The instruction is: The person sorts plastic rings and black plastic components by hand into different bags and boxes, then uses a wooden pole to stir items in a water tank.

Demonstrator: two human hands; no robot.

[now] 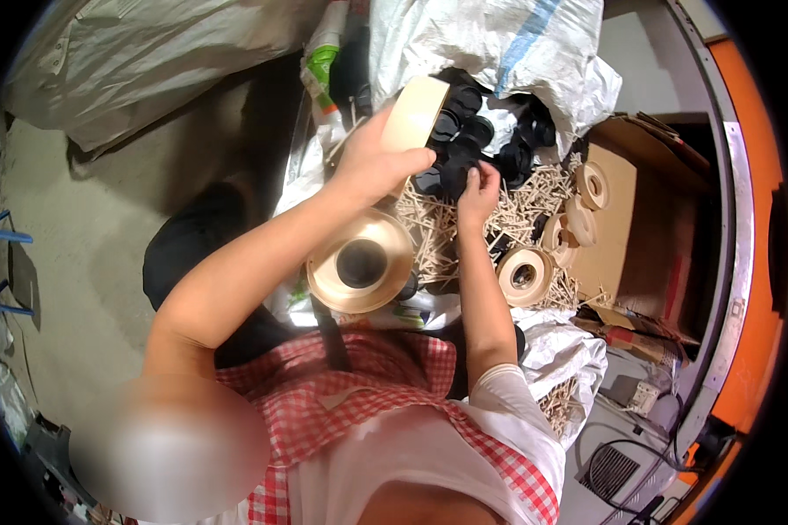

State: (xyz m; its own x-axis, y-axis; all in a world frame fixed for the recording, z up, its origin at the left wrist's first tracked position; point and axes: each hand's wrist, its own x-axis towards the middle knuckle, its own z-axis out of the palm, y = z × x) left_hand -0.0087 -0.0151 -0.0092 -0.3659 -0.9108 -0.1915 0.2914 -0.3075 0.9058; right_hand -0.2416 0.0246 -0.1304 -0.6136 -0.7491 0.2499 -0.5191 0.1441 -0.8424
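Sticks (431,241) spread mid-frame, cardboard box (611,229) at right; left hand (369,166) clasps a cream ring (418,114) above its thumb, right hand (478,199) pinches a black cap (454,178).

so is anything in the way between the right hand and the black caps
Nothing visible does: the right hand is at the near edge of the black round caps, seemingly touching one. The cream ring in the left hand is off to the left.
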